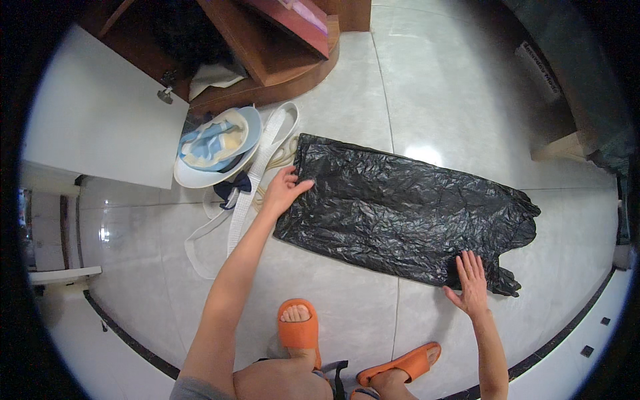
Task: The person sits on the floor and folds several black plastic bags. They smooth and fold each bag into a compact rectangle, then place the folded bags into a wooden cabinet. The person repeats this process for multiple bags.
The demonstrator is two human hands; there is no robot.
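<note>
A crinkled black plastic bag (pixel 400 210) lies spread flat on the tiled floor, its notched end with handle-like flaps to the right. My left hand (pixel 288 189) is at the bag's left edge, fingers apart, the thumb over the plastic. Near the lower right part of the bag is my right hand (pixel 469 285), palm down with fingers spread; whether it presses on the plastic I cannot tell. Left of the bag lie stacked hats, a light blue one (pixel 220 140) on top, beside a white strap (pixel 260 165) and a dark blue bow (pixel 232 190).
An open white cabinet door (pixel 105 110) stands at the left, by a brown wooden cabinet (pixel 300 85) with a pink bag (pixel 300 25) on its shelf. My feet in orange slippers (pixel 298 327) are below the bag. Dark furniture is at the upper right.
</note>
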